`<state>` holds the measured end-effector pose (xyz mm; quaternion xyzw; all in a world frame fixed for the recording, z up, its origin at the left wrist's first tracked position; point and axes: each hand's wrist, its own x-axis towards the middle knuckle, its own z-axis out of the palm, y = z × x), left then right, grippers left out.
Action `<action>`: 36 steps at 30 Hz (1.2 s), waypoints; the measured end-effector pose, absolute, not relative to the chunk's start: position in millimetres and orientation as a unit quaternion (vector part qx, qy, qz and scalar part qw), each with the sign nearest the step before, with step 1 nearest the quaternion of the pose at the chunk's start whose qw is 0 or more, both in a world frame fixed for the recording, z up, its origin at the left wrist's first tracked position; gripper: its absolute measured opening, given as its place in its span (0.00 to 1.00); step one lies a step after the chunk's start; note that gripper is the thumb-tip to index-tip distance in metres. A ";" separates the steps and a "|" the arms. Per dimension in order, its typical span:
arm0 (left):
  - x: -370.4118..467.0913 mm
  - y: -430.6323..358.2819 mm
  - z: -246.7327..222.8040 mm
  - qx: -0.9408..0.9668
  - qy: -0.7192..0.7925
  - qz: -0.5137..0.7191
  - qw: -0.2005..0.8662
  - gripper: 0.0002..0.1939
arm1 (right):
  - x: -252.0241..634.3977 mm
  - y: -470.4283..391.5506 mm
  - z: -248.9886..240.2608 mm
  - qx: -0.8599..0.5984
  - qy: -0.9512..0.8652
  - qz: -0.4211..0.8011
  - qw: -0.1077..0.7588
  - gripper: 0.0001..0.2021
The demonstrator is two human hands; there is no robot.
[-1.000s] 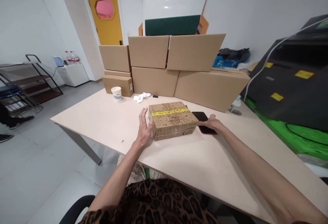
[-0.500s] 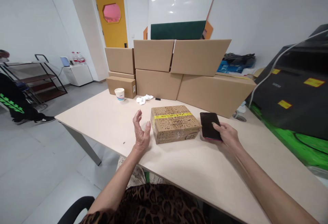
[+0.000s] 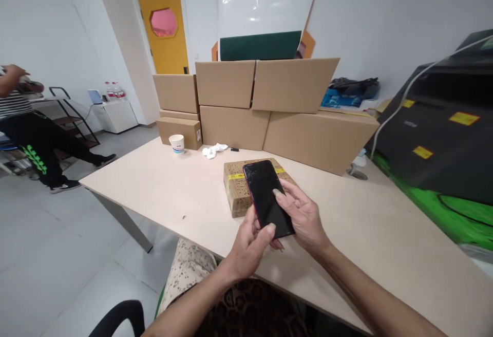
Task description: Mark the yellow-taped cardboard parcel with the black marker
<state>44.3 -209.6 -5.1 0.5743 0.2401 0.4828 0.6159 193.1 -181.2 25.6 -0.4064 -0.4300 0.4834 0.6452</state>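
Note:
A black smartphone point(image 3: 266, 198) with a dark screen is held tilted in front of me. My left hand point(image 3: 249, 242) grips its lower left edge, thumb along the front. Around its right side my right hand point(image 3: 302, 216) is closed, the thumb resting on the screen. Behind the phone lies a small cardboard parcel point(image 3: 236, 193) with dark speckles and yellow tape; the phone and my right hand cover much of it.
Large cardboard boxes point(image 3: 227, 127) are stacked along the table's far side. A paper cup point(image 3: 177, 143), crumpled tissue point(image 3: 214, 150) and a small black object point(image 3: 234, 149) lie before them. A person point(image 3: 34, 131) stands at far left. Black equipment point(image 3: 435, 131) stands at right.
My right hand has lifted the phone from the parcel's right side and brought it left, in front of the parcel. My left hand, open before, has moved right and taken hold of it too.

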 end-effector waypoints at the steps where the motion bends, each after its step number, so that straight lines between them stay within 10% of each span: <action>1: 42.8 -208.8 -5.6 0.560 0.237 0.495 0.621 0.34 | 188.7 -180.5 23.8 -0.406 -0.439 0.479 0.643 0.29; 36: 19.9 -199.7 -8.9 0.584 0.262 0.507 0.578 0.30 | 176.8 -180.8 4.0 -0.356 -0.526 0.440 0.635 0.29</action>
